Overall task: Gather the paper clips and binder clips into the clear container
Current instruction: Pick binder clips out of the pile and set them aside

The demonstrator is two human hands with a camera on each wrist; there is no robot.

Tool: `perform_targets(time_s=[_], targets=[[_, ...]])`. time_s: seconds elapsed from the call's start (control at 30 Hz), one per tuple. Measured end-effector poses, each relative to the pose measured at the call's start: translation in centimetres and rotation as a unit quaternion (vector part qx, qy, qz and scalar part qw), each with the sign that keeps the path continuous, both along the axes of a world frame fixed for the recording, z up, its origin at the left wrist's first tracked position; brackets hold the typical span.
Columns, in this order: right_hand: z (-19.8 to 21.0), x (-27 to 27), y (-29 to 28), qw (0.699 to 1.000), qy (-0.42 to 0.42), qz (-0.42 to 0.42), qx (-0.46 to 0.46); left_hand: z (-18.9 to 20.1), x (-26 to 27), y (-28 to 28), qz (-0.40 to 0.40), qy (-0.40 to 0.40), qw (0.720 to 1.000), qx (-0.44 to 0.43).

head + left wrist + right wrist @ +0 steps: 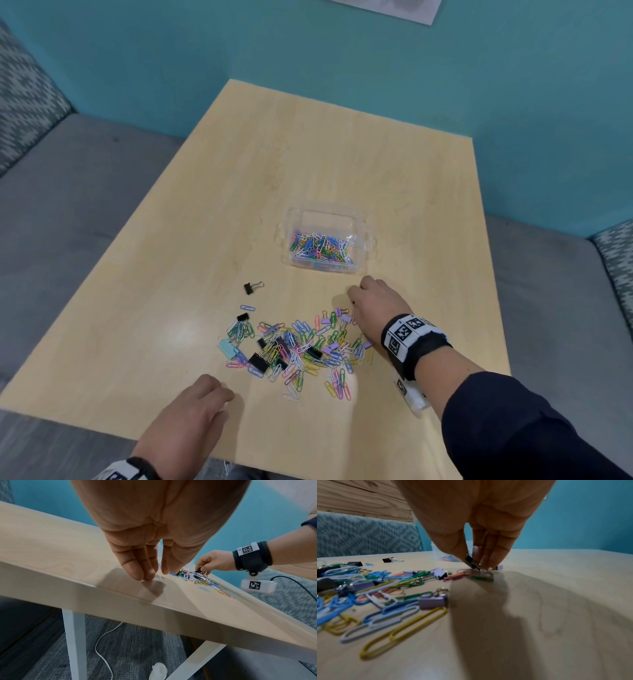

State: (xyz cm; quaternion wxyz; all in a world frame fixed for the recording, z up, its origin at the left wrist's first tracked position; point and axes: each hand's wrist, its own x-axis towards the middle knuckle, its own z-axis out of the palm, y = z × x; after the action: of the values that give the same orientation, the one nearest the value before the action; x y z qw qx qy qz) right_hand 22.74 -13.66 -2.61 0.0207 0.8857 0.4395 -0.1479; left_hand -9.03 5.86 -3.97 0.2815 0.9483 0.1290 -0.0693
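A clear container stands mid-table, with several coloured paper clips in it. In front of it lies a loose pile of paper clips and binder clips, black, purple and light blue among them. My right hand is at the pile's far right edge, and its thumb and fingers pinch a small black binder clip just above the table. That clip also shows in the left wrist view as the black binder clip. My left hand holds nothing; its straight fingertips touch the table left of the pile.
One black binder clip lies apart, left of the container. The wooden table has its near edge just behind my left hand. Grey bench seats flank it under a teal wall. A white cable lies on the floor.
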Motion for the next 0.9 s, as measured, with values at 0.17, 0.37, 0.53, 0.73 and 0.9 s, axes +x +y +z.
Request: perform_targets(time_s=[0.17,0.37,0.53,0.73,0.9], targets=[[0.4,0.8,-0.3,0.999,0.013,-0.022,0.023,0.5,0.3,0.1,0.001,0.000,1.000,-0.005],[0.7,2.6,-2.0,0.942,0.113,-0.293,0.120,0.3,0.4,0.2,-0.002,-0.004,1.000,-0.011],[1.1,1.6,-3.9,0.952,0.053,-0.269,0.139,0.5,0.6,0.0,0.008,-0.011,1.000,0.000],[0.2,-3.4,-2.9,0.996,0.010,0.073,0.046,0.0,0.5,0.0,0.020,-0.006,1.000,-0.002],[-0.2,-4.4,-3.4,0.994,0.015,0.067,-0.080,-0.7,0.1,0.3,0.033,0.022,0.999,-0.019]])
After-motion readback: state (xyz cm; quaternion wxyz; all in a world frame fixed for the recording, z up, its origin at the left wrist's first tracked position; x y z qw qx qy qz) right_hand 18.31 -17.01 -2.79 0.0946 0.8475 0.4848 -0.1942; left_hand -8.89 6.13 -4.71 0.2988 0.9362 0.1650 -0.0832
